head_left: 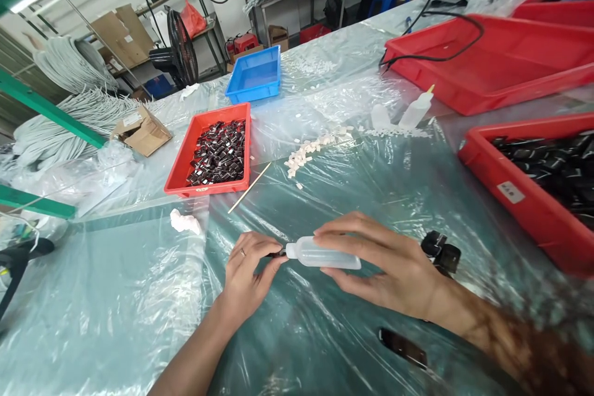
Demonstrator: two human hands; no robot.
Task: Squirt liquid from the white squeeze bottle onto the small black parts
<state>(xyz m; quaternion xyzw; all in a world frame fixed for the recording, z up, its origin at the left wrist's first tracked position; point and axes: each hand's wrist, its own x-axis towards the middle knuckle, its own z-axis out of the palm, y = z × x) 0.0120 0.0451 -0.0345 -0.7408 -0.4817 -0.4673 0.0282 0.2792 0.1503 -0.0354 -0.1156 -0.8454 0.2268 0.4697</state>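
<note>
My right hand (375,260) is closed around a translucent white squeeze bottle (325,253), tilted nearly level with its nozzle end toward the left. Between the thumb and fingers of my left hand (250,272) sits a small dark part (278,253), mostly hidden by the fingertips. The bottle's tip meets or nearly meets that part; the contact point is too small to make out. Below my right wrist lies a glossy black piece (403,348) on the plastic sheet. More black pieces (440,252) are partly behind my right forearm.
A red tray (207,189) of small dark parts stands ahead, with a thin stick (249,188) beside it. Small white pieces (304,158) are scattered mid-table. Another bottle (416,110) leans farther back. Red bins (515,195) line the right; a blue tray (254,74) is behind.
</note>
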